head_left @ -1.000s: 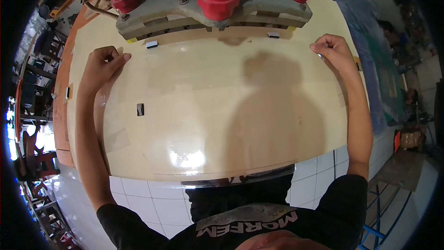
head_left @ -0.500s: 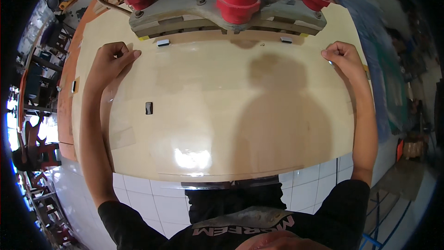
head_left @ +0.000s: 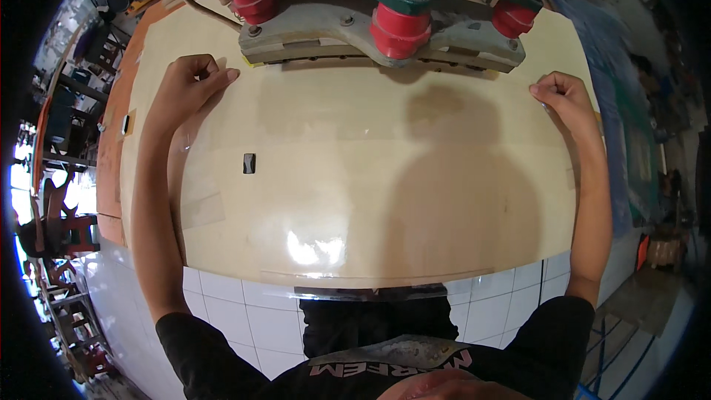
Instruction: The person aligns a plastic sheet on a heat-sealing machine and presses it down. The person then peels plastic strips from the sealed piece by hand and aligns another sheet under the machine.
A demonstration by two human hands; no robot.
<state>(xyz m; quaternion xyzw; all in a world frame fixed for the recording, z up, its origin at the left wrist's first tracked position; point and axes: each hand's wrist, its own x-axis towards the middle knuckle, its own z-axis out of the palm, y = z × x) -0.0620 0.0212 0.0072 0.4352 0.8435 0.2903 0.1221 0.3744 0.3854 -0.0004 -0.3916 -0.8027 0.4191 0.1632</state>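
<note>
Both hands are pinching the far corners of a large clear glossy sheet (head_left: 355, 200) spread over the pale worktable (head_left: 518, 37). Left hand (head_left: 185, 89): fingers curled narrow, thumb and forefinger closed on the sheet's left far corner. Right hand (head_left: 563, 96): closed into a loose fist, fingertips nipping the right far corner. The sheet runs from the fingertips back toward the body, its near edge at the table's front lip. Just beyond the fingers sits the press head (head_left: 385, 18), grey plate with three red cylinders (head_left: 400, 30) under a green frame. Small black tab (head_left: 249, 163) lies on the sheet, below and right of the left fingers.

Judgement: the sheet is being lined up under the press. To do it well, keep both pinches even, pull the sheet taut and flat, keep the far edge square to the plate, and keep fingertips outside the plate's footprint.
</note>
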